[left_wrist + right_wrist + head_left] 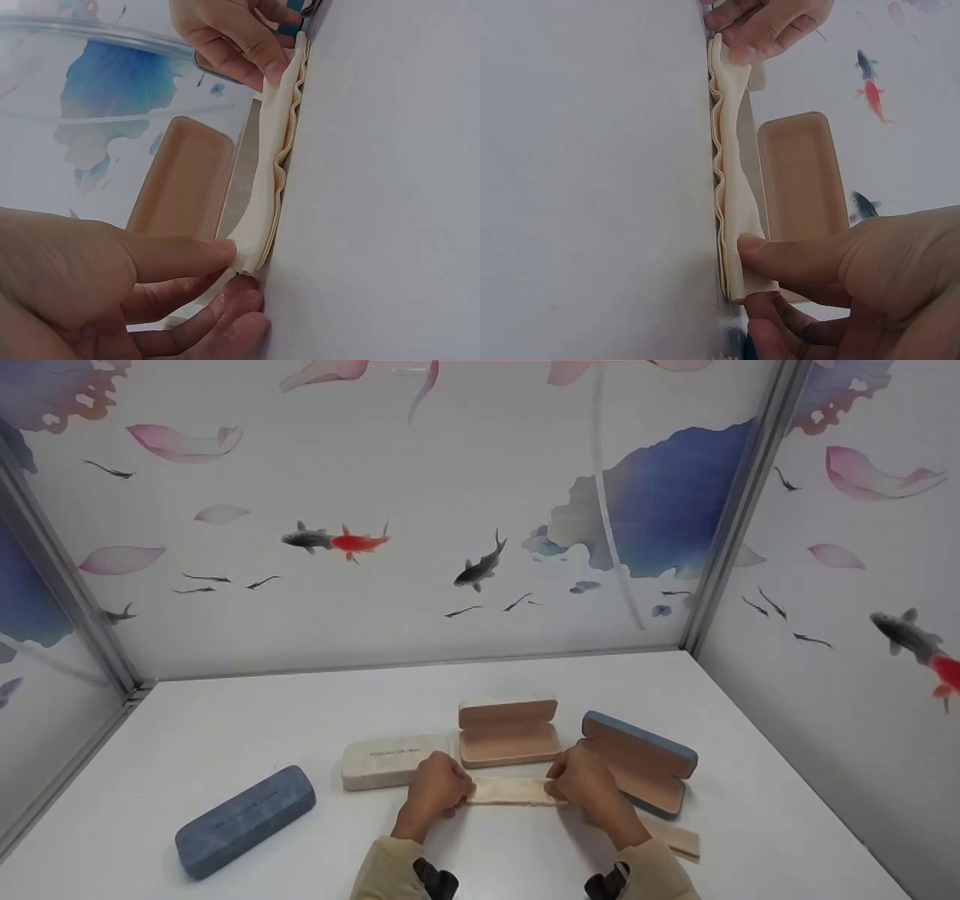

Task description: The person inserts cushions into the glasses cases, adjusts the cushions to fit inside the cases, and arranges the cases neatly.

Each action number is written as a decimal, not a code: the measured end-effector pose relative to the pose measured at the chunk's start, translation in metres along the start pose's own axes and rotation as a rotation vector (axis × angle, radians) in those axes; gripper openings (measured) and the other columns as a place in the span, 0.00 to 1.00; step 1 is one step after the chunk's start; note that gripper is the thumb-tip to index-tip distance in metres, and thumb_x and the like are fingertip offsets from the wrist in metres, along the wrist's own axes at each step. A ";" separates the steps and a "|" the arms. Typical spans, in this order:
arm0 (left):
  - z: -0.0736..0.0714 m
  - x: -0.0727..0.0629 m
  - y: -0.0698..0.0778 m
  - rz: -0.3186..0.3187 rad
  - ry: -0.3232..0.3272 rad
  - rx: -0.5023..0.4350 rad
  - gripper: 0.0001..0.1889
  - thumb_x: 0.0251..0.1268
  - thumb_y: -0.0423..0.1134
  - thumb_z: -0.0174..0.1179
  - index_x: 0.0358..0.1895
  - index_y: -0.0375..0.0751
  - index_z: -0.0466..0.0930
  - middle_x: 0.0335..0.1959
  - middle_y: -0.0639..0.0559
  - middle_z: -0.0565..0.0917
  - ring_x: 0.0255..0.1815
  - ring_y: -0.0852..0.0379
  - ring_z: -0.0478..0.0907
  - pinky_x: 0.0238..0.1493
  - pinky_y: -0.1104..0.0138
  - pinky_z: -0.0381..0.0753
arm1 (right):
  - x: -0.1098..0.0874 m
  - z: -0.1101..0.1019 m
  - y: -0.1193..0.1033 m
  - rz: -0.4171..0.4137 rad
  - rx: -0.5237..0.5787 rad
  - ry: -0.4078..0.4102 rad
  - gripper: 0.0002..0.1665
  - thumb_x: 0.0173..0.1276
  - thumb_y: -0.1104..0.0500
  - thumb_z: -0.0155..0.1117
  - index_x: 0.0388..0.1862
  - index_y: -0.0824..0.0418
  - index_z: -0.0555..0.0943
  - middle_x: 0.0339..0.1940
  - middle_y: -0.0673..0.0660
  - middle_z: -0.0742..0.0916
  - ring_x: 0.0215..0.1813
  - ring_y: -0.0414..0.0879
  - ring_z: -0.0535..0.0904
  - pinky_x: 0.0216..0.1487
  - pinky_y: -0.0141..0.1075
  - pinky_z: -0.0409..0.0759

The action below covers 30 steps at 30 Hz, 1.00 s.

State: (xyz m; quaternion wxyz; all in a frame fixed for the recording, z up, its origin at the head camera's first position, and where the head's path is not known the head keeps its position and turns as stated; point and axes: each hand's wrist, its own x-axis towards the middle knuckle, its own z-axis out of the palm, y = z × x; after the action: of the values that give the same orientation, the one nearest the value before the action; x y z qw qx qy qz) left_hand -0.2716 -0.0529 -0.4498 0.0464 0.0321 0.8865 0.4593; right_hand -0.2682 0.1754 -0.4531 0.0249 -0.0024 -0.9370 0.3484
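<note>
A folded strip of cream cloth (514,791) stretches between my two hands, close over the white table. My left hand (437,786) pinches its left end between thumb and fingers, while my right hand (586,781) pinches the other end. From the left wrist view, the cloth (264,172) shows several layers with a wavy lower edge. Right behind it stands an open cream glasses case (510,729) with a tan lining. A closed cream glasses case (390,761) is beside my left hand. Behind my right hand an open blue glasses case (643,757) lies at an angle, partly hidden.
A closed blue glasses case (246,821) lies at the left of the table (247,720). Another folded cream cloth (675,838) lies at the right, partly covered by my right forearm. Printed wall panels (420,607) border the table at the back and sides.
</note>
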 end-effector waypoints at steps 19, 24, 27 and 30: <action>-0.014 0.005 -0.005 -0.078 -0.128 -0.372 0.11 0.59 0.22 0.61 0.45 0.21 0.81 0.35 0.34 0.88 0.29 0.44 0.89 0.28 0.62 0.88 | 0.016 -0.013 0.017 0.080 0.333 -0.201 0.09 0.61 0.61 0.74 0.34 0.66 0.87 0.24 0.50 0.80 0.25 0.42 0.72 0.28 0.32 0.72; -0.016 0.008 -0.007 -0.097 -0.093 -0.435 0.13 0.59 0.24 0.64 0.47 0.22 0.79 0.35 0.38 0.87 0.29 0.47 0.90 0.31 0.63 0.88 | 0.018 -0.015 0.018 0.163 0.415 -0.195 0.15 0.61 0.63 0.72 0.47 0.68 0.85 0.34 0.56 0.86 0.34 0.44 0.79 0.37 0.33 0.79; -0.016 0.009 -0.006 -0.111 -0.067 -0.477 0.15 0.59 0.24 0.65 0.49 0.23 0.78 0.35 0.41 0.86 0.29 0.52 0.88 0.33 0.64 0.88 | 0.019 -0.019 0.017 0.177 0.451 -0.213 0.17 0.62 0.65 0.69 0.50 0.68 0.84 0.35 0.56 0.86 0.35 0.45 0.79 0.38 0.34 0.80; -0.016 0.010 -0.005 -0.104 -0.051 -0.503 0.18 0.60 0.24 0.64 0.53 0.22 0.77 0.40 0.40 0.86 0.32 0.55 0.87 0.34 0.64 0.88 | 0.021 -0.021 0.016 0.187 0.472 -0.194 0.17 0.62 0.67 0.68 0.51 0.68 0.84 0.36 0.56 0.86 0.35 0.45 0.78 0.39 0.34 0.80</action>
State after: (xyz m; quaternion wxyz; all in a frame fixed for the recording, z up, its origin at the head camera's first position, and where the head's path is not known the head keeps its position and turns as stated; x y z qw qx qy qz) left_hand -0.2833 -0.0676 -0.4448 0.0986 -0.0147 0.7435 0.6613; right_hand -0.2883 0.2013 -0.4471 -0.0977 -0.0496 -0.8236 0.5565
